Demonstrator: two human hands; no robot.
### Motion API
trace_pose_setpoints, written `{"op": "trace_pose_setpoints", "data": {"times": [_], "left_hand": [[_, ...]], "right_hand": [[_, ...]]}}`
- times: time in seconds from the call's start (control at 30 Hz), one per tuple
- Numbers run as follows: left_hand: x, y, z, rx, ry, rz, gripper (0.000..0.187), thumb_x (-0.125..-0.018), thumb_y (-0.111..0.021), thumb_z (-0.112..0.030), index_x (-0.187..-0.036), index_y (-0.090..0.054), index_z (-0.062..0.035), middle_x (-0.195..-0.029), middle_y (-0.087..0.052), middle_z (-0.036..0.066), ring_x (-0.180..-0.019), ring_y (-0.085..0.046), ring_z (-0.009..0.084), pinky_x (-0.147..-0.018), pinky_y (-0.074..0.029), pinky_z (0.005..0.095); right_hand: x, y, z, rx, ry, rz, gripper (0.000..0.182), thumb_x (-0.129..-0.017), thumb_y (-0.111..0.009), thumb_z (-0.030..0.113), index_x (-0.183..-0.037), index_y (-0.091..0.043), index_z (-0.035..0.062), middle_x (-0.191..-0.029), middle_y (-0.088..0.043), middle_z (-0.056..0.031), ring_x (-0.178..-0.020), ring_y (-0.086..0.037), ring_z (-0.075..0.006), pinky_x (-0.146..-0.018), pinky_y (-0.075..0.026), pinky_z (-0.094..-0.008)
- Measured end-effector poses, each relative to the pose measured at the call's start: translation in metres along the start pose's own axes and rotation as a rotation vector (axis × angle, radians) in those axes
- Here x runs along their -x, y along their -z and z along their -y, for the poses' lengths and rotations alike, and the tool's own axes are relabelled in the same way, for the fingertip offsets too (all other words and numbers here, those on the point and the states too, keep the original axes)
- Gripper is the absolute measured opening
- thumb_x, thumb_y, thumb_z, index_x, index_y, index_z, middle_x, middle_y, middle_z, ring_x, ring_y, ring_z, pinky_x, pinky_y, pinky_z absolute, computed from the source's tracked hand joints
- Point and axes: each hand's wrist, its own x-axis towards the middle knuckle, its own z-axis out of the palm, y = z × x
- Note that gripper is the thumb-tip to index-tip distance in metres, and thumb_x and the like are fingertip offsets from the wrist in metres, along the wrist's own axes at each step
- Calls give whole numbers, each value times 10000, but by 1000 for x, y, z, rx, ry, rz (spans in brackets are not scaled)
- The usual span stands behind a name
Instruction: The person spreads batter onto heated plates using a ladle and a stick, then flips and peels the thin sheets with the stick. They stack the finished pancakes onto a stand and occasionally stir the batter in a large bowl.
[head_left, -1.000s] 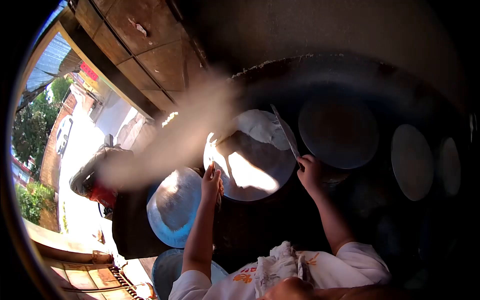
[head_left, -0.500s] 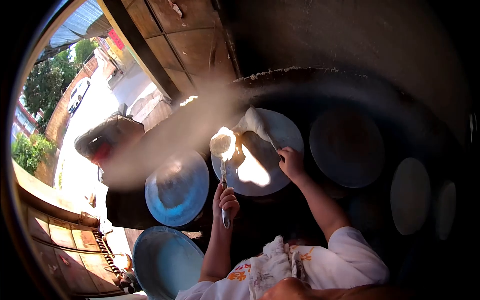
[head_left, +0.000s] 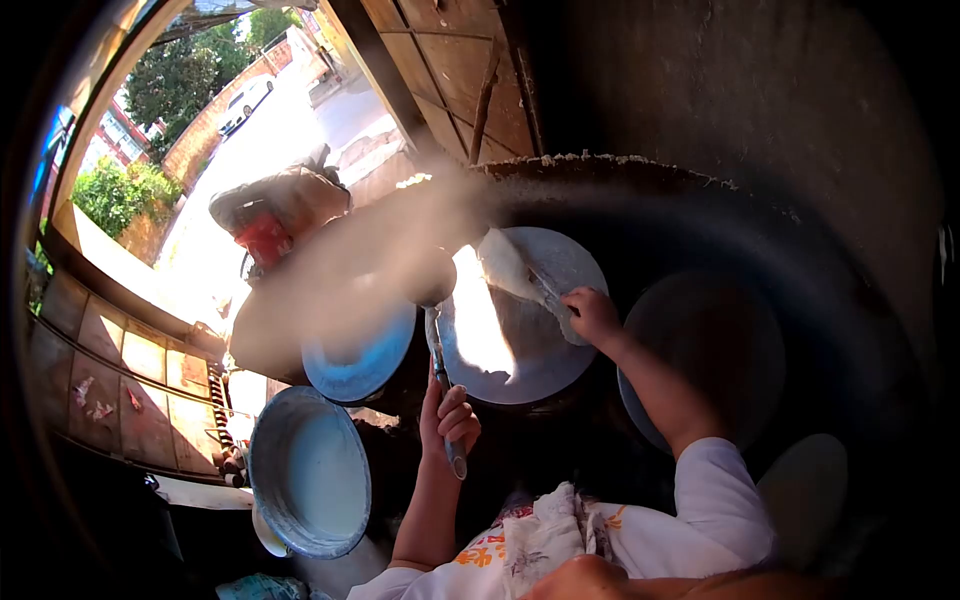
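Mostly on the griddle's [head_left: 545, 375] far half: pale batter [head_left: 505, 265], long axis slanting down toward our right hand [head_left: 597, 318], the nearer one. Its fingers close round a scraper [head_left: 547, 292] at the batter's edge. Our left hand [head_left: 450, 420] wraps a ladle [head_left: 433, 275], bowl by the left rim.

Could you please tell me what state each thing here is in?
Left hand: closed on the ladle.
Ladle: bowl end up, contents not visible.
Right hand: closed on the scraper.
Scraper: held at the white paste.
Round plate: partly covered with paste.
Basin: uncovered, holding pale liquid.
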Motion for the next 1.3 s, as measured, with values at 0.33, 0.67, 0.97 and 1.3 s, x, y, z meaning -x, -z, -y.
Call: {"op": "trace_pose_setpoints", "data": {"times": [0.33,0.67,0.97,1.3], "left_hand": [[11,-22,1,-156,-76,-13,303,-991,-388,-358,-784,-366,-138,-518,-297,-44,-351,-308,43,-330,-287,186],[22,-24,-6,-449,-314,-213,364,-1018,-335,-182,-1358,-413,-287,-567,-236,-50,-374,-229,22,-349,-269,178],[26,-27,-20,-717,-437,-532,383,-990,-429,-169,-1320,-420,-362,-586,-288,-44,-379,-261,37,-342,-258,174],[48,-22,-15,-660,-309,-766,336,-973,-470,-171,-1251,-458,-359,-594,-302,-53,-405,-271,36,-365,-273,178]], "right_hand": [[-10,29,15,-134,133,196,307,-646,-628,-9,-929,-714,70,-1014,-657,-77,-933,-592,-281,-820,-483,-367],[-46,-5,10,-242,252,433,357,-628,-621,-10,-972,-706,40,-1008,-668,-85,-973,-593,-269,-907,-449,-355],[-96,-1,-33,-345,238,460,374,-579,-637,-20,-945,-702,15,-994,-667,-111,-951,-618,-238,-834,-484,-308],[-81,35,-39,-402,136,731,363,-578,-639,-19,-930,-710,33,-999,-675,-82,-883,-617,-180,-755,-476,-280]]}}
